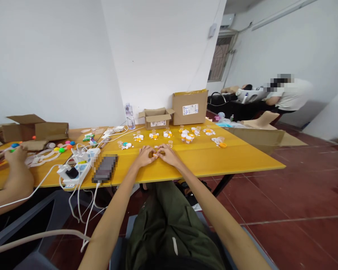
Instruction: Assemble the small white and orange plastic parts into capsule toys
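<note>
I can see the left hand (147,156) and right hand (167,154) curled in, fingertips pinching a small, half-hidden orange-and-white piece (155,154) between them over the yellow tabletop (231,157), a cluster of white-and-orange cups (188,138) standing beyond, to the right

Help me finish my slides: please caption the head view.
Left hand and right hand meet at a small part over a yellow table, before loose white and orange plastic pieces.

I can't identify the small part (155,154), mostly hidden between left hand (145,156) and right hand (168,154). Smartphone (104,168) screen blurred out. Co-worker's forearm (17,178) cut by left edge.
</note>
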{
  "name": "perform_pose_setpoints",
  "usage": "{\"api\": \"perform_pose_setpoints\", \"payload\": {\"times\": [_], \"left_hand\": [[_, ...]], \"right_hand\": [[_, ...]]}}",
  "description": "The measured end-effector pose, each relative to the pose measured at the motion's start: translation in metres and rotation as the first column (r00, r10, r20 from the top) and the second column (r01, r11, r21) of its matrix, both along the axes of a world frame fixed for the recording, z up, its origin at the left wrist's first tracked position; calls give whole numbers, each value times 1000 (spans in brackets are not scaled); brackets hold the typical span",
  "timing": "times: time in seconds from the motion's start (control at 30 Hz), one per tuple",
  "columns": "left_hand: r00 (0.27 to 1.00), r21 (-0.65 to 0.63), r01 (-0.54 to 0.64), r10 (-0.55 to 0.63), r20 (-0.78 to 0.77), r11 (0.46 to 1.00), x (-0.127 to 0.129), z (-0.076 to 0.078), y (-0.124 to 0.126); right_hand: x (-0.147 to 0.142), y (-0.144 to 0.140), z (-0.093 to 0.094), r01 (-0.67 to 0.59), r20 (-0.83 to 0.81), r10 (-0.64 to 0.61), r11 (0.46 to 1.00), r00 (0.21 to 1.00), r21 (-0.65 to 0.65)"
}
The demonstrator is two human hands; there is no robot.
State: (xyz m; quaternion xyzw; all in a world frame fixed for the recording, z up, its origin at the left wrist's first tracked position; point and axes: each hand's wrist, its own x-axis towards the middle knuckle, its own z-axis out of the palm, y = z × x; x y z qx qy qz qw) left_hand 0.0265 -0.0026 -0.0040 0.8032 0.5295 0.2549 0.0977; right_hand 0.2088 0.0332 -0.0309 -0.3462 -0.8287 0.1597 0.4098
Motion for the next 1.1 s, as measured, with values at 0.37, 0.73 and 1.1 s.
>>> {"api": "perform_pose_setpoints", "payload": {"times": [0.37,0.73,1.1], "left_hand": [[1000,35,10,-10,2,999,-2,-4,4],[1000,1,5,-5,-5,1000,0,0,0],[1000,-1,9,-9,25,1000,0,1,-1]], "right_hand": [[0,5,-5,-4,-16,4,1000,1000,-2],[0,4,-5,12,-31,-11,1000,999,10],[1,0,-2,-6,-21,6,1000,1000,14]]}}
